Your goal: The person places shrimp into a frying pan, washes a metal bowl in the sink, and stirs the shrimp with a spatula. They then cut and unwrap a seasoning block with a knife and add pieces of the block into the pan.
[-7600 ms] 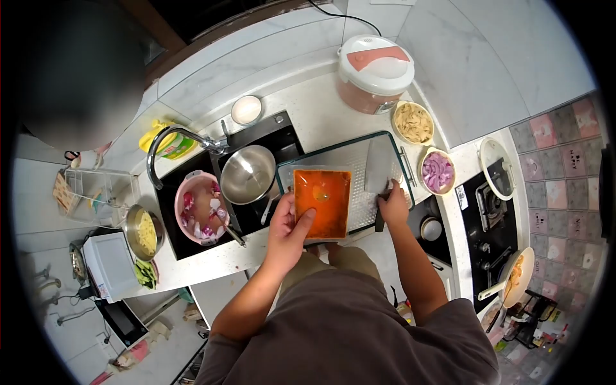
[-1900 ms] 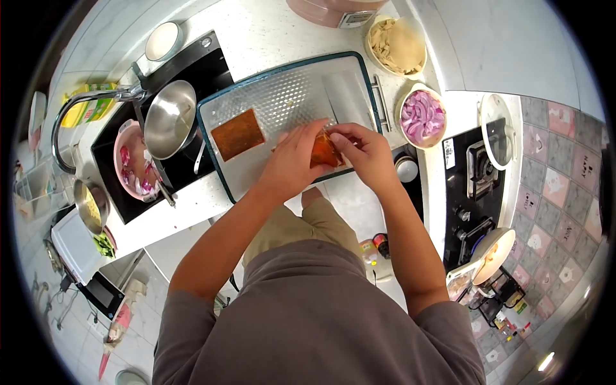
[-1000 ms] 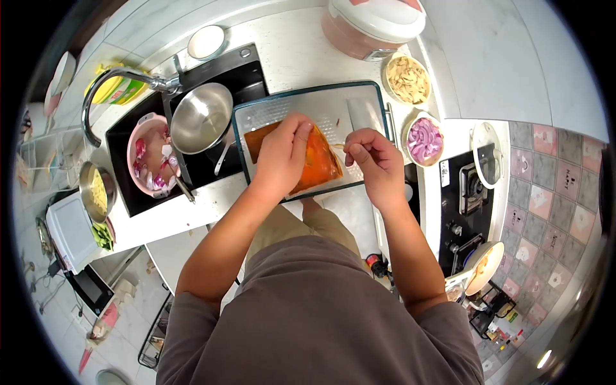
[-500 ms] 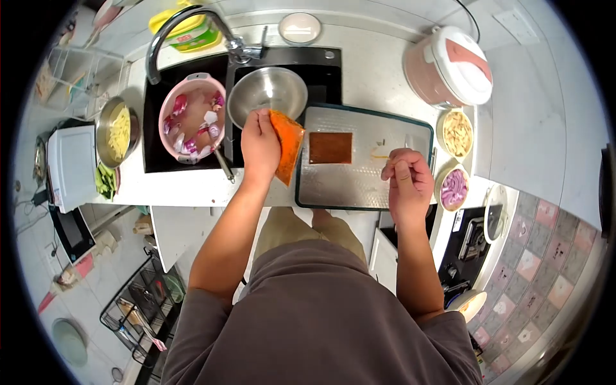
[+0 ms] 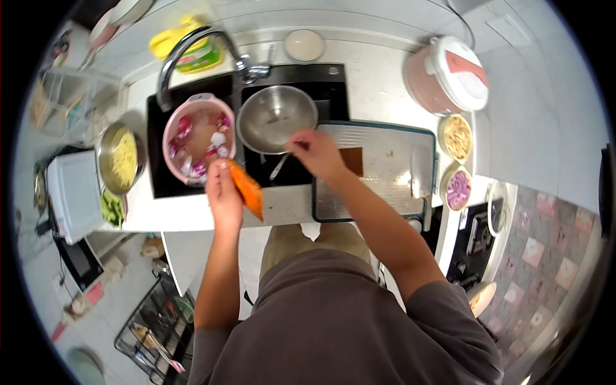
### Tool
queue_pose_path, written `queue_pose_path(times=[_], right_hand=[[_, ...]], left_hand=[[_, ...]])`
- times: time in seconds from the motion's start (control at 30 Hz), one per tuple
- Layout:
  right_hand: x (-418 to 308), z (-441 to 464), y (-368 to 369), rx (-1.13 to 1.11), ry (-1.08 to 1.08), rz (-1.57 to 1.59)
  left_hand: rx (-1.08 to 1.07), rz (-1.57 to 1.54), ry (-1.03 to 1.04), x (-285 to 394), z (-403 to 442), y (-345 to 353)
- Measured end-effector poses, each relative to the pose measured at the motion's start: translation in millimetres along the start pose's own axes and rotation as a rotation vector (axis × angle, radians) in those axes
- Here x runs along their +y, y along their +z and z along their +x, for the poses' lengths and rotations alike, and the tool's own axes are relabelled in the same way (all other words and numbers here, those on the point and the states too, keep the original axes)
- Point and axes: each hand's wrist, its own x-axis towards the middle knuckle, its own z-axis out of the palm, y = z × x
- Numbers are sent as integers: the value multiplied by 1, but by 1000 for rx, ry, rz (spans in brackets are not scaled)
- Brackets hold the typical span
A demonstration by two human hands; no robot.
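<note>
My left hand (image 5: 224,196) grips an orange packet (image 5: 248,192) by one end, over the counter's front edge beside the pink basin (image 5: 199,99). My right hand (image 5: 316,153) reaches across to the near right rim of the steel bowl (image 5: 277,120). Its fingertips are pinched together; whatever is in them, if anything, cannot be made out. A flat reddish-brown packet (image 5: 353,162) lies on the cutting board (image 5: 391,138), partly covered by my right hand and wrist. Purple onion pieces and skins (image 5: 215,138) sit in cloudy liquid in the basin.
A faucet (image 5: 168,77) arches over the black sink (image 5: 160,183). Pale shreds fill a steel bowl (image 5: 102,168) at left, near green vegetable pieces (image 5: 113,208). Sliced onion (image 5: 458,190) and pale strips (image 5: 457,136) stand in bowls right of the board, below a rice cooker (image 5: 446,77).
My right hand has swung left from above the board to the steel bowl's rim. My left hand has moved left and down with the orange packet. The view has shifted slightly.
</note>
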Motion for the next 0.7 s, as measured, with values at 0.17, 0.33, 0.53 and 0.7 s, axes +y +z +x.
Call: queue_pose_path(times=[0.17,0.33,0.53,0.7], right_hand=[[21,-32,5,-101,-229,-299],[61,-77,-95,542,259,-197],[125,-101,-157,717,409,-486],[125,-83,-144,657,494,-548]], left_hand=[[-69,-18,-62,-7,7,8],[-205,48,-42,-14,13,27],[-400,64,-104,-21,4,59],[-426,97,-101,-27,0,67]])
